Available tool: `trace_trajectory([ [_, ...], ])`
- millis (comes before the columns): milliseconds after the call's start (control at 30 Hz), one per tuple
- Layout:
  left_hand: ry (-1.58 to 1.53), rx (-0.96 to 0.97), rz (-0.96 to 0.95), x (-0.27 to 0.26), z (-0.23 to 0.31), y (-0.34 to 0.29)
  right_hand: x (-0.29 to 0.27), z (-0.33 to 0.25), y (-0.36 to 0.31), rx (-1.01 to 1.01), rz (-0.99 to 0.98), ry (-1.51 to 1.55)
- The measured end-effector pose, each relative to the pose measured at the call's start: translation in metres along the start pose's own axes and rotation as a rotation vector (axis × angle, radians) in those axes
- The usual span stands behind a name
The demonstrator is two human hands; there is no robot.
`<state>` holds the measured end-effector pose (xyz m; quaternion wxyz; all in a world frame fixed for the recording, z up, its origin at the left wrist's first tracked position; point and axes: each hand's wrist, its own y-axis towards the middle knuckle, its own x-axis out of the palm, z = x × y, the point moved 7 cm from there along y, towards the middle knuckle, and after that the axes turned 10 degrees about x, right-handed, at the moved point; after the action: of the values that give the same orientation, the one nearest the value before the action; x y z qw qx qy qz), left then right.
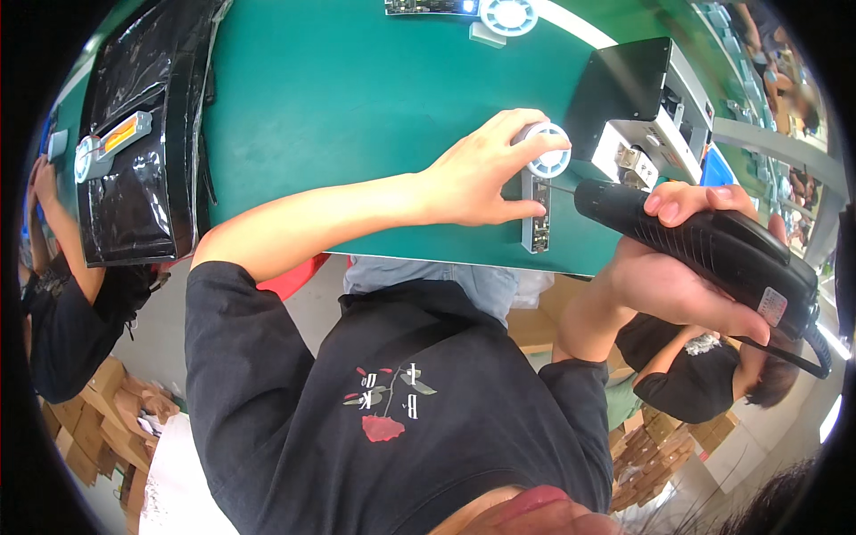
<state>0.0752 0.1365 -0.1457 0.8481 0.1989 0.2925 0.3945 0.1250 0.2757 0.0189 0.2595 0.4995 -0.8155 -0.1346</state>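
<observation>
A small device with a round, spoked white head (550, 159) and a narrow grey body with an exposed circuit board (540, 221) lies near the front edge of the green table (357, 107). My left hand (481, 174) grips its round head between the fingers, and the thumb reaches the body. My right hand (678, 267) is wrapped around a black electric screwdriver (704, 245) with a cord at its rear end. The thin bit points left and its tip meets the device just below the round head; whether it sits on a screw is too small to tell.
Close on the right stands a black box-shaped machine (620, 80) with a silver front. Another spoked device (508, 16) lies at the far edge. A black plastic-wrapped bundle (147, 196) on the left bears a similar device (125, 134). People sit on both sides; cartons (116, 419) lie behind.
</observation>
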Motion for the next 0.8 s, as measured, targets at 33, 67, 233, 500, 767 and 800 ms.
trace_trajectory([
  [33,0.003,0.003,0.006,0.000,0.000,0.000,0.001,0.002,-0.001,0.008,0.003,0.001],
  [67,0.006,0.007,0.011,0.000,0.000,0.000,0.001,0.005,-0.001,0.017,0.005,0.002],
  [233,0.019,0.012,0.012,-0.001,0.001,0.000,0.000,0.013,-0.003,0.006,-0.033,-0.024],
  [500,0.027,0.030,0.033,-0.001,0.002,0.000,0.005,0.013,-0.007,0.000,-0.079,-0.052],
  [767,0.023,0.010,0.042,-0.003,-0.002,-0.003,0.006,0.015,-0.010,0.011,-0.050,-0.128],
  [800,0.013,0.008,0.031,-0.001,-0.002,-0.002,0.010,0.012,-0.011,-0.001,-0.055,-0.122],
])
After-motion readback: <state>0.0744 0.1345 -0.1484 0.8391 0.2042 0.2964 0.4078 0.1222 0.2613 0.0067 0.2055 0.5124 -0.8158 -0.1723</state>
